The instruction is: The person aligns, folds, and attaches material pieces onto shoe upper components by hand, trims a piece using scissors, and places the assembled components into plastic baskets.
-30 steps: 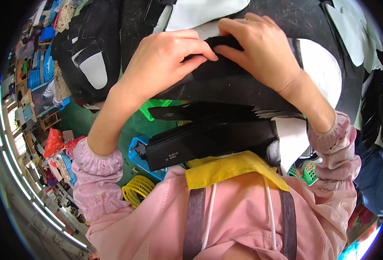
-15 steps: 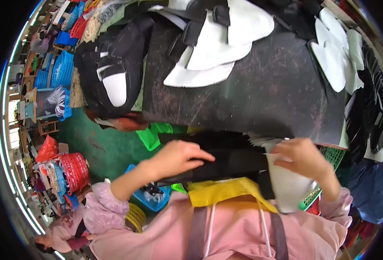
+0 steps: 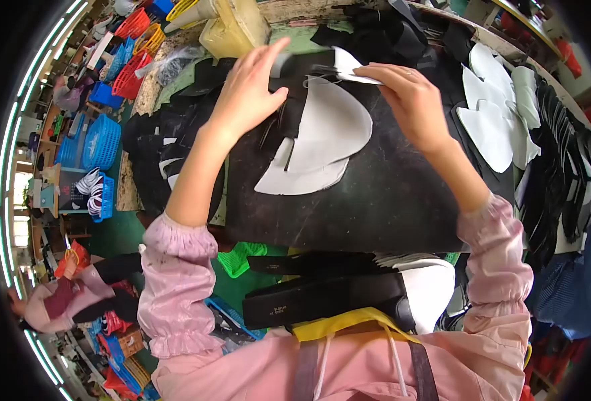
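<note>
My right hand [image 3: 412, 100] pinches the edge of a black and white piece [image 3: 352, 69] above the dark work board [image 3: 376, 200]. The piece is partly blurred. Left of it, my left hand [image 3: 249, 93] is raised with its fingers apart and nothing in them. Below the held piece, white rounded pieces [image 3: 335, 123] with black parts lie overlapping on the board. Nearer my body, a stack of long black pieces with white ends [image 3: 322, 301] rests over a yellow cloth [image 3: 349, 323] at my waist.
A yellowish container [image 3: 235, 30] stands at the back left. White pieces [image 3: 489, 127] and a row of black pieces [image 3: 556, 154] lie on the right. Black pieces [image 3: 168, 134] are piled on the left. A co-worker [image 3: 75, 294] is at the lower left, near blue baskets [image 3: 100, 144].
Both hands have moved from the stack near my waist up over the board. My right hand now holds a black and white piece there. The co-worker shows more fully.
</note>
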`<control>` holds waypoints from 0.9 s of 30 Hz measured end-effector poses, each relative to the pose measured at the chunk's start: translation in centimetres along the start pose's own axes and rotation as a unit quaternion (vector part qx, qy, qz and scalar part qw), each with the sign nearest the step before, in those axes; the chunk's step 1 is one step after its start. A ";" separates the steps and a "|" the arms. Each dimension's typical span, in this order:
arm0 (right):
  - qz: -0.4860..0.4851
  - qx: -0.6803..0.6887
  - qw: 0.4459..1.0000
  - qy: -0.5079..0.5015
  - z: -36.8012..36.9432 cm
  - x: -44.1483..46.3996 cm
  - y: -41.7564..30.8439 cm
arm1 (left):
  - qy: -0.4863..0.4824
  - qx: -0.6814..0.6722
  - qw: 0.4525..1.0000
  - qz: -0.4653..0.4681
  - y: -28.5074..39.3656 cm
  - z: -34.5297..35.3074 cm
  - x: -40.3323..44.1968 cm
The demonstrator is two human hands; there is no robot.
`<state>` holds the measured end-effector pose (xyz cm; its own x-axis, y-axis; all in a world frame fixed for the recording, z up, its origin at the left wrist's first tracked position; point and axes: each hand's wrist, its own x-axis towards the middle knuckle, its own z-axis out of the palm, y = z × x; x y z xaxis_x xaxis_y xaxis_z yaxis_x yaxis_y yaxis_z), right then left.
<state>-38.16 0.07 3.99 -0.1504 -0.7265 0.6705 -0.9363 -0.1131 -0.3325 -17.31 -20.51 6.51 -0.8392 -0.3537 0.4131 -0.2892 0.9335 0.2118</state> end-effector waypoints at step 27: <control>0.184 0.122 0.927 -0.304 -18.7 -15.6 -0.1 | -0.370 -0.285 0.884 0.012 11.9 -5.0 1.3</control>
<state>-41.63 24.10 5.97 -0.1697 -0.9854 0.0089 -0.7466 0.1227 -0.6538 -19.51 -10.11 14.01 -0.9744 -0.0021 -0.2249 -0.1653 0.6849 0.7097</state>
